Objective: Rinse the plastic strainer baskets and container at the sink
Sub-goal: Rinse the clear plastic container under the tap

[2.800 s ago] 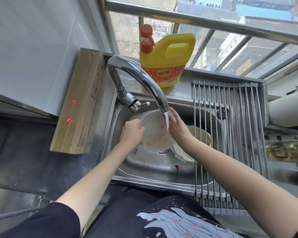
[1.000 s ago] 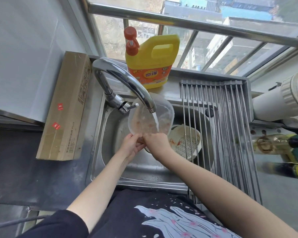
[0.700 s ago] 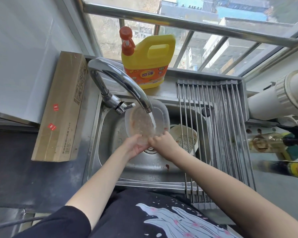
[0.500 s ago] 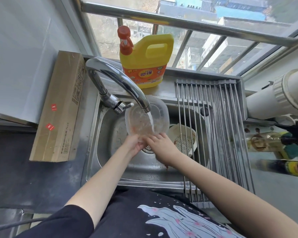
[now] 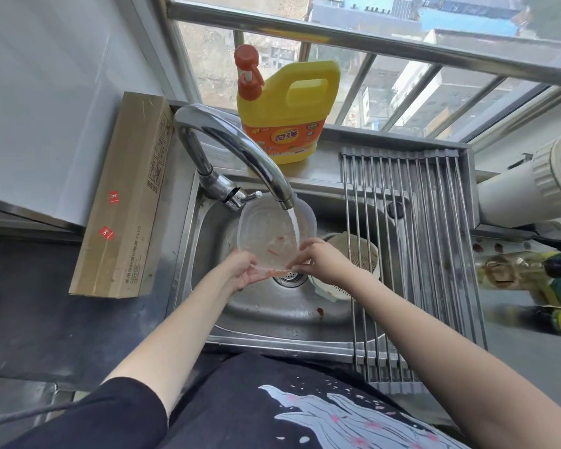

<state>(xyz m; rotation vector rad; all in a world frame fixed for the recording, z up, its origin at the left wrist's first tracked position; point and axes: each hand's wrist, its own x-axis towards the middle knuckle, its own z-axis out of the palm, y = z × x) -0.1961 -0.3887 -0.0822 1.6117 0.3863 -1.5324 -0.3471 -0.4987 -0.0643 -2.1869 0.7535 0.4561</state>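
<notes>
Fingers of both the left hand (image 5: pixel 243 269) and right hand (image 5: pixel 321 260) pinch the container's (image 5: pixel 271 234) near rim, tilting its open side up under the tap (image 5: pixel 240 153) so the stream sluices orange bits toward the drain (image 5: pixel 289 278). A strainer (image 5: pixel 353 254) waits in the sink (image 5: pixel 272 328), just right.

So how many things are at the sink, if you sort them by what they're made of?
Plastic: 3 - clear container, cream strainer basket, yellow soap jug
Metal: 3 - tap, sink, drying rack
Cardboard: 1 - long box
Total: 7
Both the left hand and the right hand hold the container.
</notes>
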